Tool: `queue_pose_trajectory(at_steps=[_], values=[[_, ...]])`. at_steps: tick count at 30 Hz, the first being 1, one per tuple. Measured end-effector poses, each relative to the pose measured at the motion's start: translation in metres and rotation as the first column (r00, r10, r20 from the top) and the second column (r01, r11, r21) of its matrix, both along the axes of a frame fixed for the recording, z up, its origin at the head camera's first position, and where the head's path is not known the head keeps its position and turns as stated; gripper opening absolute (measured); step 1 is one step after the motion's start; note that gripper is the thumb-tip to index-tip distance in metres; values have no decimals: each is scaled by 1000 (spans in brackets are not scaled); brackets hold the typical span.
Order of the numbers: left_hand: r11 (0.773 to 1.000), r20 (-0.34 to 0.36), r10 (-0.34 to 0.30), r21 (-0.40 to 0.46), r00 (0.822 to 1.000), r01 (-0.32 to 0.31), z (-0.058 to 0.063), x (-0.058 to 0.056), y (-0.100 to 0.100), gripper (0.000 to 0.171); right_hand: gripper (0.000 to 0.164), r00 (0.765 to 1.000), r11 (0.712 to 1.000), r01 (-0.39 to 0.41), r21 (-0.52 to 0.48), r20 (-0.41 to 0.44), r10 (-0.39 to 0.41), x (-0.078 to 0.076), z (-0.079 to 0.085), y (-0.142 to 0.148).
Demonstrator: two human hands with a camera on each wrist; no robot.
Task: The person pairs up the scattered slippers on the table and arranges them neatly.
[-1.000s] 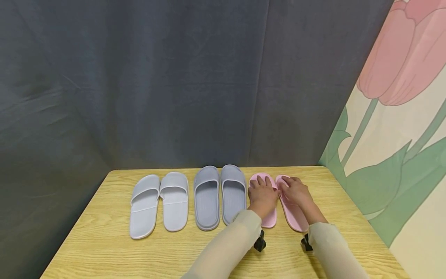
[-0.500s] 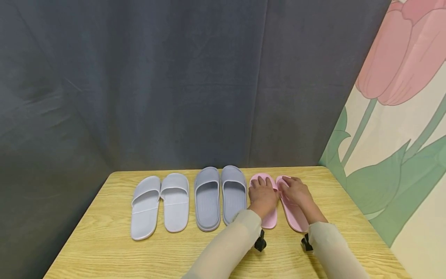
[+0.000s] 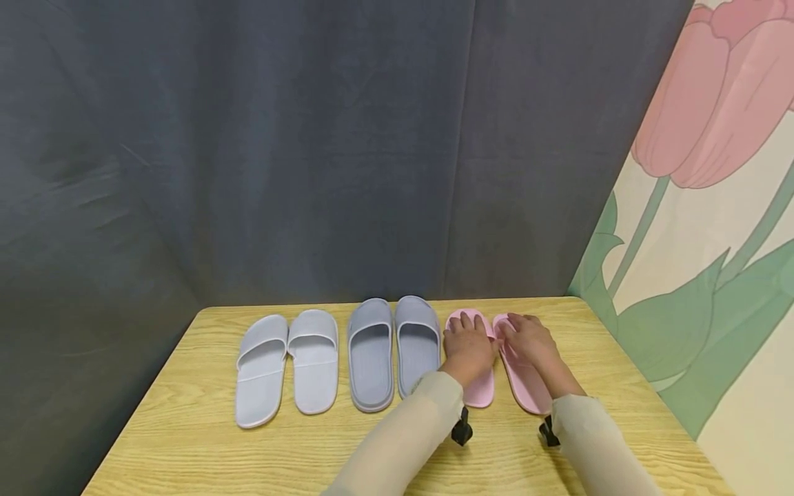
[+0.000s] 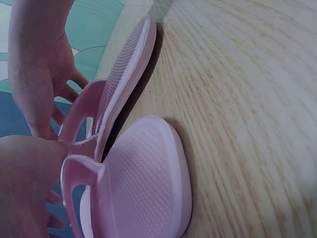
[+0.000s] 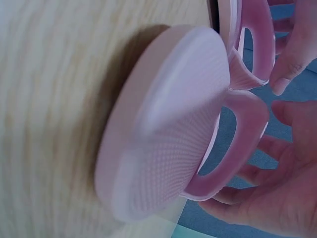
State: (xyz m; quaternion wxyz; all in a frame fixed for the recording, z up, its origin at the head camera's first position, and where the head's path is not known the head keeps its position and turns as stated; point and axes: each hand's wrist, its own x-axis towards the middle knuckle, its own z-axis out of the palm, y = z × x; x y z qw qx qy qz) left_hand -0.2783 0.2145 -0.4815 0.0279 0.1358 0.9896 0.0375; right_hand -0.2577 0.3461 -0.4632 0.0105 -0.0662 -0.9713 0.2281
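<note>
A pair of pink slippers lies at the right end of the table's back edge, toes toward the curtain. Over the strap of the left pink slipper (image 3: 479,393) rests my left hand (image 3: 469,350), its fingers spread forward. My right hand (image 3: 533,344) touches the strap of the right pink slipper (image 3: 527,389), which is angled with its heel out to the right. In the right wrist view, the right hand's fingers (image 5: 257,176) reach beside the pink strap (image 5: 242,144) and the thumb stays apart from them. The hands hide much of both toe ends in the head view.
Left of the pink pair stand two grey-blue slippers (image 3: 371,372) and then two pale white-grey slippers (image 3: 315,386), all in one row on the wooden table (image 3: 279,461). A dark curtain (image 3: 329,151) hangs behind; a wall painted with tulips (image 3: 701,110) borders the right side.
The head view has shifted very slightly, so the row sits a little lower and further right. Both hands stay on the pink slippers, with no clear movement between them.
</note>
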Motion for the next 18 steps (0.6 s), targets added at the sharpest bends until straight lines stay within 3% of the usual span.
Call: queue_pose_trajectory(at_steps=[18], values=[[996,-22,-90,12,996,90,10,5,-4,70,59,1000,998,24,-65,-17,-25,-5,4,1]])
